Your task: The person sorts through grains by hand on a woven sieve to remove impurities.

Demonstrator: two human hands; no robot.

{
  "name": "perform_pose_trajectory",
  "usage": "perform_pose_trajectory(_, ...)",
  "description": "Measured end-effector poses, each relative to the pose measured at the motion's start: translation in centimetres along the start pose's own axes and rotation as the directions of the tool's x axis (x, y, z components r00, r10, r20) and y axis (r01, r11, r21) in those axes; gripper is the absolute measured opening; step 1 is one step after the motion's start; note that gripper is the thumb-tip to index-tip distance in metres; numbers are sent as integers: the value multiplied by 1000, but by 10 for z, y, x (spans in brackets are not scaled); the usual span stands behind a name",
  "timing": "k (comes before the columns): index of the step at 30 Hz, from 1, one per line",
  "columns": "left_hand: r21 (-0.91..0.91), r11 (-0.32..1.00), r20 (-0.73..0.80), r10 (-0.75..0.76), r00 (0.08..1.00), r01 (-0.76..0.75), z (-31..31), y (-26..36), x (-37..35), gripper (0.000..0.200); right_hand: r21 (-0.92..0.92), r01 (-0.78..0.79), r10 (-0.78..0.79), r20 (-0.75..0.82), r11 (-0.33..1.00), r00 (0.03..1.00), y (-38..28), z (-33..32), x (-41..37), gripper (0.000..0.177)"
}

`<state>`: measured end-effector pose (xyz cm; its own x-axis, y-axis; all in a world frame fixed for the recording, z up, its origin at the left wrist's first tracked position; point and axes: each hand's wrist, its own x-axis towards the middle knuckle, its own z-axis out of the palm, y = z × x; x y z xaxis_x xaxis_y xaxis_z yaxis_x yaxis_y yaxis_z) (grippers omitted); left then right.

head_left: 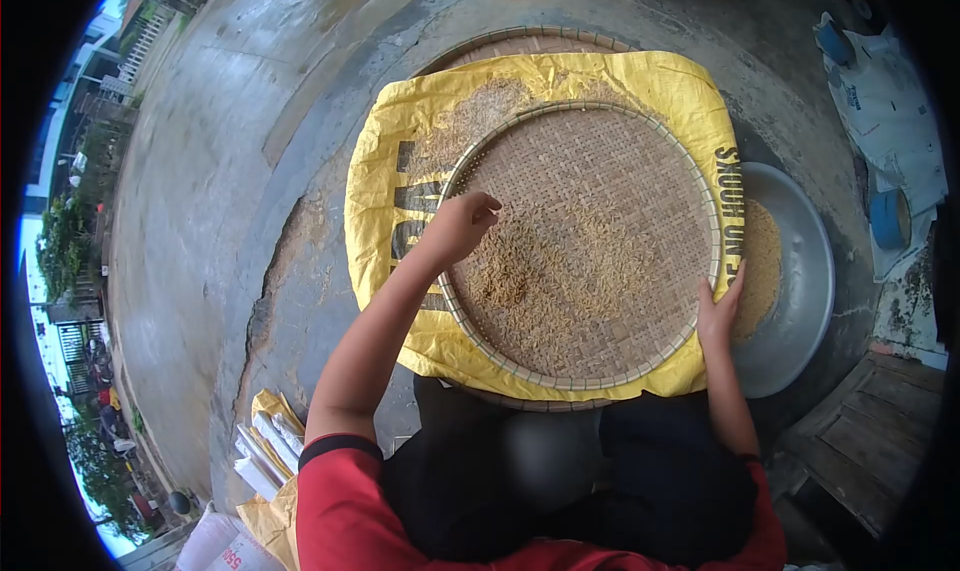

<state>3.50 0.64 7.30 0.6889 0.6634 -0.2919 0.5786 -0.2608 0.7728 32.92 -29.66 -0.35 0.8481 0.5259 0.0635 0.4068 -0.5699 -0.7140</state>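
A cracked concrete ground (200, 201) is shown outdoors. At the left, a yellow sack (400, 121) is spread beneath a woven tray (620, 161). The left hand (462, 223) is held over the tray's left part, fingers bunched, tips down at the rice grain (560, 276) scattered at its centre. The right hand (720, 309) is laid on the right rim, fingers straight; a closed grasp cannot be confirmed. A metal basin (805, 301) is set just beside it.

place: outdoor yard | evidence: cracked concrete ground (190, 191), trees (65, 241), grain (560, 271) on woven tray (620, 161), sacks (262, 449)
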Motion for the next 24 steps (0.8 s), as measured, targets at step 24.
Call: perform_pose_trajectory(24, 641, 744, 283, -1, 959, -188, 8, -27, -33, 13, 3, -6, 5, 14, 1000, 1000, -5, 0, 1, 74)
